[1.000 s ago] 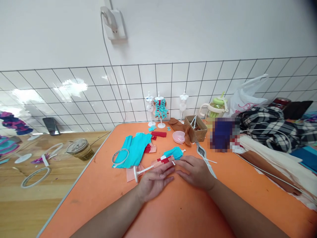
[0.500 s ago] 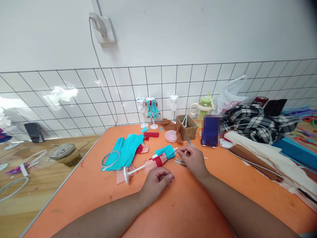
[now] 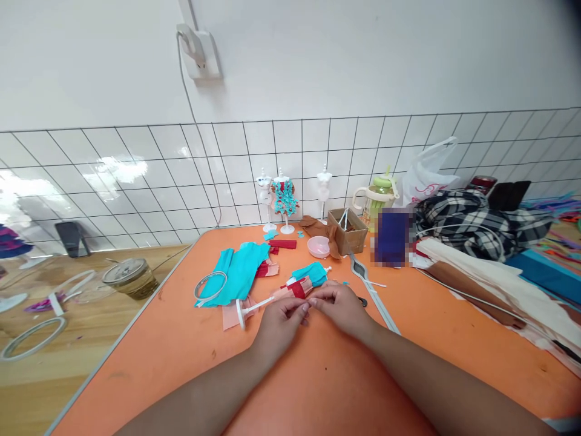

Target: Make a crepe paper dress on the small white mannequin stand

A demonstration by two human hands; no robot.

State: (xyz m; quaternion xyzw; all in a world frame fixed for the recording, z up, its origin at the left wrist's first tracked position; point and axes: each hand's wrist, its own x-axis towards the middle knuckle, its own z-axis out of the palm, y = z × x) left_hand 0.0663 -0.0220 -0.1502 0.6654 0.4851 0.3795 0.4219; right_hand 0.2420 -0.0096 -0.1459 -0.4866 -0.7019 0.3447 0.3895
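Note:
My left hand [image 3: 282, 322] is closed in a pinch low over the orange table. Against its fingertips are those of my right hand [image 3: 339, 309], also pinched; whatever is between them is too small to make out. Just beyond lies a small white dress-form stand [image 3: 242, 313] on its side, wrapped in turquoise crepe paper [image 3: 313, 274] with a red band [image 3: 298, 288] and pale pink paper below. Partly behind my right hand shows a black handle [image 3: 363, 301]. To the right, a long grey forked tool [image 3: 379, 306] runs toward my forearm.
Turquoise sheets [image 3: 242, 272] lie at left under a roll of tape [image 3: 210, 287]. Behind stand a dress form in turquoise ruffles [image 3: 284, 198], a pink bowl [image 3: 318, 246], a cardboard box [image 3: 353, 236] and a green-lidded jug [image 3: 381, 194]. Fabric and paper [image 3: 476, 290] cover the right side.
My right hand has moved left and nearer, from the dress form's neck end to meet my left hand. The forked tool now shows more fully. The view has shifted slightly.

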